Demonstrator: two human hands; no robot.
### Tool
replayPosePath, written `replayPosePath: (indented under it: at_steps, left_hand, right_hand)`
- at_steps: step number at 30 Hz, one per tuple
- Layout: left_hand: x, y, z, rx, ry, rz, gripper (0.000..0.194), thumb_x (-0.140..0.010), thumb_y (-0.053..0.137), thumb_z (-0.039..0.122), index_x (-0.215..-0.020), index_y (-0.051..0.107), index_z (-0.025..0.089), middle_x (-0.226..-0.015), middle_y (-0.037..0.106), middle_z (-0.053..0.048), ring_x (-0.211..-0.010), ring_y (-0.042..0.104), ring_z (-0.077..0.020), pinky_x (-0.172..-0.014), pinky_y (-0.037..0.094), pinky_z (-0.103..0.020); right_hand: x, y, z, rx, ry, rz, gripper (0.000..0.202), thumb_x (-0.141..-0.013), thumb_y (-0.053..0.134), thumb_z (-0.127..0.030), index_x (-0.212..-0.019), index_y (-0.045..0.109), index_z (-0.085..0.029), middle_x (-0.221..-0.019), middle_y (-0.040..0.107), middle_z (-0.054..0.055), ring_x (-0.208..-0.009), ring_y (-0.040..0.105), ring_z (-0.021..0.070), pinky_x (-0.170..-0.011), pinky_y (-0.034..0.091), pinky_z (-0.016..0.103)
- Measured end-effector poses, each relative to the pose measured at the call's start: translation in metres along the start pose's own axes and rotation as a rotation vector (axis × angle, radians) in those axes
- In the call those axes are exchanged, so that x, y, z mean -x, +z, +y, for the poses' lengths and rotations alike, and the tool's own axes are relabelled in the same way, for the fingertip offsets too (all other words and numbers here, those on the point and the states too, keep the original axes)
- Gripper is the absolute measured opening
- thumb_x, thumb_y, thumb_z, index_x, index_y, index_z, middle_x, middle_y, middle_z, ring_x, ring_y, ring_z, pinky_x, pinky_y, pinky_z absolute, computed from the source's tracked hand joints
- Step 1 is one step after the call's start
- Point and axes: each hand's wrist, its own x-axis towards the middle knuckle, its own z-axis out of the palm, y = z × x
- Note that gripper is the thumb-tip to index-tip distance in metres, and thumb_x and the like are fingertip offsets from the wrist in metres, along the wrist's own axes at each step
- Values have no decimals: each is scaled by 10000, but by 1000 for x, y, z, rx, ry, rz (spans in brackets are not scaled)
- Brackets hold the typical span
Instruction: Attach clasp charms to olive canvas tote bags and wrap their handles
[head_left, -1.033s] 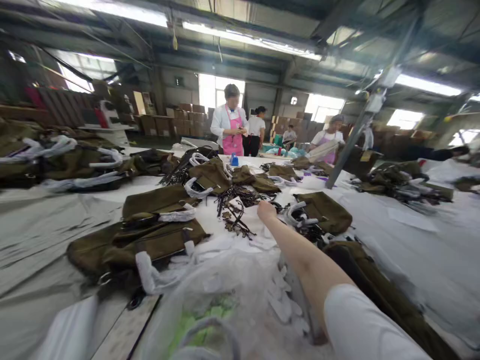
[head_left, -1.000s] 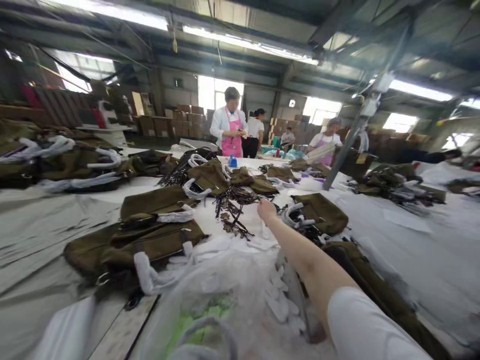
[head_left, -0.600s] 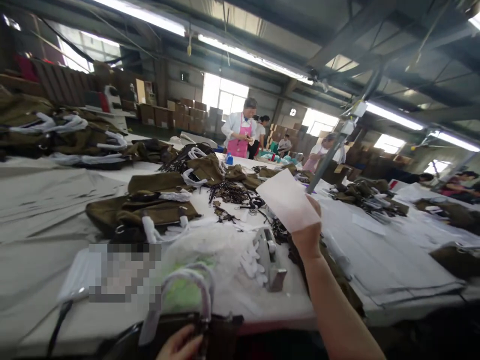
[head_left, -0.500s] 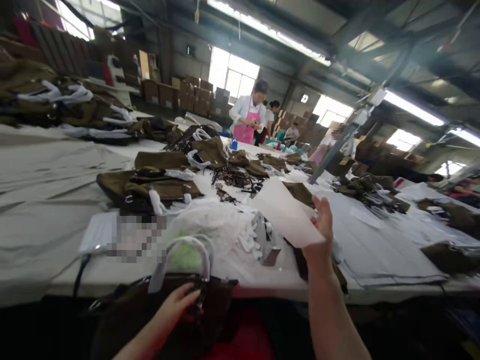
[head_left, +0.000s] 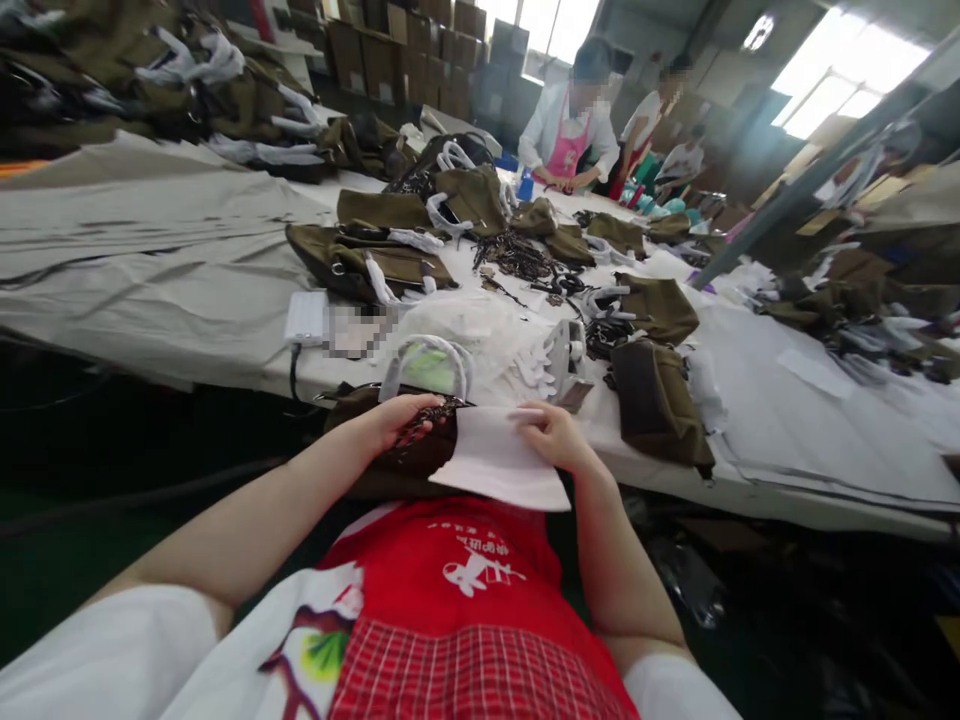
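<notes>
My right hand (head_left: 551,436) pinches the top edge of a white sheet of paper (head_left: 502,460), which hangs in front of my red apron. Its left edge reaches close to my left hand (head_left: 409,420). That hand is closed on a dark, speckled chain-like strap (head_left: 415,428) that dangles below the fingers. Behind both hands is a dark brown handbag (head_left: 360,402) at the table edge, its handles (head_left: 429,345) wrapped in white and standing up. The paper and my hands hide much of the bag.
Just beyond the bag stand a grey metal dispenser (head_left: 568,350) and a clear plastic bag (head_left: 480,325). Olive bags (head_left: 660,400) lie on the white-covered table (head_left: 187,260), around a heap of dark straps (head_left: 514,255). A slanted post (head_left: 772,205) rises at right. People (head_left: 574,130) work across the table.
My right hand has brought the paper left and down, in front of the handbag. My left hand now has the speckled strap in it. The view has tilted down, showing my apron.
</notes>
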Motion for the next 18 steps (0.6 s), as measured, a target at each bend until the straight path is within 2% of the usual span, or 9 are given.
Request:
replayPosePath:
  at_steps: [3,6,10,14,18]
  left_hand:
    - [7,1,13,3,-58,-37,172,-815,600,285,-721,602,141,-533,557,-9,-302,330,-44,-259,228,-145]
    - [12,3,20,-15,-77,-40,174,-798,611,278,-704,609,132,-535,563,-14,-306,344,-45,-254,223,-144]
    - [11,5,15,-57,-32,7,170,-747,661,287,-716,640,121,-590,629,-34,-342,418,-58,-283,270,-155]
    - [12,7,3,-89,73,49,231,-671,724,321,-770,669,120,-651,681,-49,-439,514,-91,-356,337,-176]
    - [16,13,-8,-125,198,39,311,-626,746,391,-784,658,138,-690,689,-33,-558,582,-116,-475,408,-196]
  right_hand:
    - [-11,30,7,53,4,-85,283,-709,513,-136,-853,753,-175,-712,704,-2,-615,571,135,-588,416,213]
    - [-20,66,14,16,68,-37,172,-750,573,-253,-733,720,-167,-652,673,5,-621,574,153,-590,413,229]
    - [-31,110,23,-236,225,27,374,-809,532,-466,-636,652,-157,-553,591,8,-534,526,147,-510,368,239]
    - [-32,140,24,-538,313,286,382,-783,512,-501,-679,637,-155,-602,611,11,-554,517,146,-513,396,237]
    - [-22,159,18,-743,318,481,393,-789,520,-520,-813,662,-155,-758,695,39,-686,596,183,-663,503,283]
